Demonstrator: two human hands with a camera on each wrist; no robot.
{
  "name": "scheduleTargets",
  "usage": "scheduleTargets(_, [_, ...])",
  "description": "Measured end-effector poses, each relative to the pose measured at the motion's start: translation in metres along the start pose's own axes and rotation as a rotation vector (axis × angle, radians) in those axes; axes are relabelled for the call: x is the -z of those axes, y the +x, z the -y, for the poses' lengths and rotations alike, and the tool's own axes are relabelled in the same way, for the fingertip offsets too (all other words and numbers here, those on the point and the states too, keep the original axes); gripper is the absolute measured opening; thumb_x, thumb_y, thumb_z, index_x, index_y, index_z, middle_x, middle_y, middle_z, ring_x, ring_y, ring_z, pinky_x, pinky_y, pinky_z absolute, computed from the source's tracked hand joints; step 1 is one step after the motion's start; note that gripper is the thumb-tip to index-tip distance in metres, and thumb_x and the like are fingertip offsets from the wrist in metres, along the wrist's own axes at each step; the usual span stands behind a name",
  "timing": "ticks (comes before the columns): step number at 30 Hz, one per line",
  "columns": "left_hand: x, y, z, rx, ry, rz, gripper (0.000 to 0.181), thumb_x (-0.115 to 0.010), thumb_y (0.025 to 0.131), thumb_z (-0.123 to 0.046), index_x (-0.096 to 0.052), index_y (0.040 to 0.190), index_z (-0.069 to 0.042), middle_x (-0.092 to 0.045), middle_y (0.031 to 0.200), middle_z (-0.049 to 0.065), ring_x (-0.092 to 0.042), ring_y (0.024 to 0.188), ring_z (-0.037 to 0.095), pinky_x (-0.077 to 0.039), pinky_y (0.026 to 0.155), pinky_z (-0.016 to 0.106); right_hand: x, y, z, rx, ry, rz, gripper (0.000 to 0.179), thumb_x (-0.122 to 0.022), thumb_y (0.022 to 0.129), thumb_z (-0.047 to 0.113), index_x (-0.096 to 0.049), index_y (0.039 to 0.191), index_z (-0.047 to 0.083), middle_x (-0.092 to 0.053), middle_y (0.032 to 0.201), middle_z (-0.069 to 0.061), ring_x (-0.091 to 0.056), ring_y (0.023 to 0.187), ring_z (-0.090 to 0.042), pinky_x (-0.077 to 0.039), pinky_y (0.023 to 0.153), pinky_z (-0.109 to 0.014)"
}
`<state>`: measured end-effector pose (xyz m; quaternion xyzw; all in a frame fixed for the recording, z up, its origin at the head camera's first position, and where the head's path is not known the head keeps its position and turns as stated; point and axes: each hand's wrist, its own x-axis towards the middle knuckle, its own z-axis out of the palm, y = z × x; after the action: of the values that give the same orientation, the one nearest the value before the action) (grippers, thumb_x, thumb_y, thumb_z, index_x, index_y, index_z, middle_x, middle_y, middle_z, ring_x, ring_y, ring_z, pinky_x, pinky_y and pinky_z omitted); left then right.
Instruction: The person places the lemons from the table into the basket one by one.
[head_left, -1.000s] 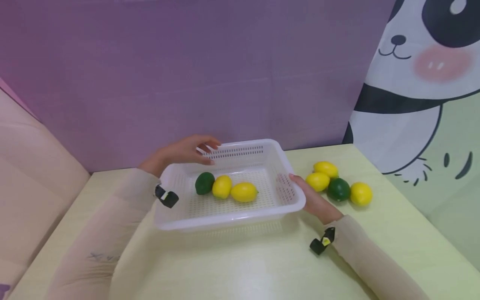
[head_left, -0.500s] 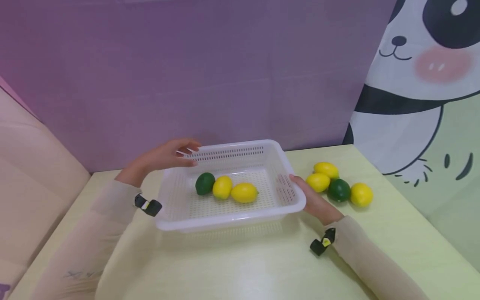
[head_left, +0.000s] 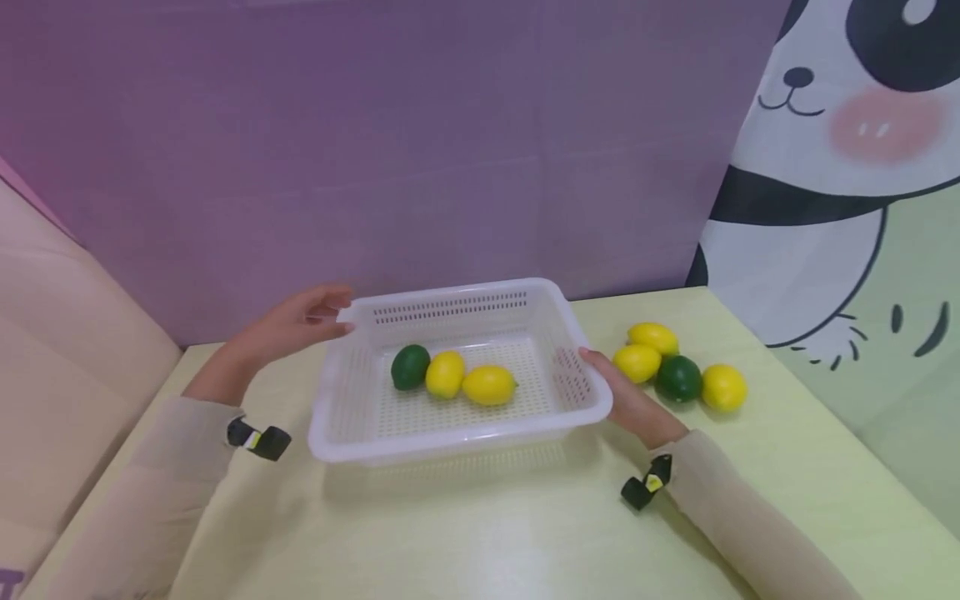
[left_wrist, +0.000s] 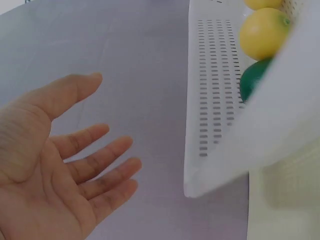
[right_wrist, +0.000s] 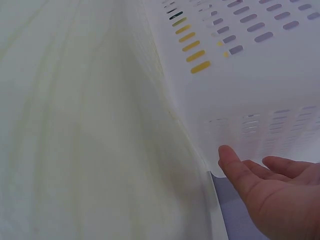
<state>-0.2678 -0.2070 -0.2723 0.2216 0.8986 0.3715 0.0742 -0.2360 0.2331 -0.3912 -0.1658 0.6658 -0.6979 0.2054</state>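
Observation:
A white slotted plastic basket (head_left: pixel 465 435) stands in the middle of the table. Inside it lie a dark green lemon-shaped fruit (head_left: pixel 410 367) and two yellow lemons, one upright (head_left: pixel 446 374) and one on its side (head_left: pixel 489 385). My left hand (head_left: pixel 296 321) is by the basket's far left corner; the left wrist view shows its palm bare and its fingers loosely spread, apart from the basket. My right hand (head_left: pixel 626 400) is at the basket's right side, its thumb against the rim in the head view. In the right wrist view its fingers look loosely bent outside the slotted wall.
Right of the basket, three yellow lemons, two clustered (head_left: pixel 637 364) and one at the end (head_left: pixel 723 387), lie with another dark green fruit (head_left: pixel 678 379). A purple wall (head_left: pixel 420 167) rises behind the pale table (head_left: pixel 480 533). A panda picture (head_left: pixel 795 275) covers the right wall.
My left hand has moved left, from above the basket's far rim to its far left corner. The basket, the fruits and my right hand look unmoved.

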Motion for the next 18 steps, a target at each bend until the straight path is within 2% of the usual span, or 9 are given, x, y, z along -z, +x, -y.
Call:
scheduleTargets(6, [-0.004, -0.012, 0.011, 0.071, -0.007, -0.059, 0.068, -0.058, 0.094, -0.027, -0.026, 0.145, 0.003, -0.034, 0.144, 0.028, -0.035, 0.129, 0.045, -0.031, 0.102, 0.059, 0.000, -0.001, 0.000, -0.008, 0.006, -0.008, 0.061, -0.019, 0.101, 0.046, -0.007, 0.152, 0.013, -0.020, 0.149, -0.027, -0.038, 0.125, -0.038, -0.036, 0.101, -0.043])
scheduleTargets(11, [-0.012, -0.019, 0.020, 0.101, -0.010, -0.110, 0.066, -0.056, 0.095, -0.028, -0.026, 0.144, 0.005, -0.036, 0.142, 0.029, -0.036, 0.127, 0.046, -0.033, 0.100, 0.059, 0.001, -0.001, 0.000, -0.024, 0.003, -0.033, 0.063, -0.021, 0.101, 0.048, -0.007, 0.152, 0.014, -0.020, 0.150, -0.025, -0.040, 0.123, -0.034, -0.037, 0.100, -0.039])
scheduleTargets(18, [-0.020, -0.031, 0.028, 0.134, -0.047, -0.125, 0.067, -0.050, 0.097, -0.032, -0.022, 0.145, 0.006, -0.034, 0.141, 0.032, -0.036, 0.127, 0.047, -0.033, 0.098, 0.061, 0.000, 0.000, 0.000, -0.027, 0.001, -0.038, 0.064, -0.021, 0.101, 0.048, -0.007, 0.152, 0.012, -0.019, 0.150, -0.027, -0.040, 0.121, -0.033, -0.038, 0.099, -0.038])
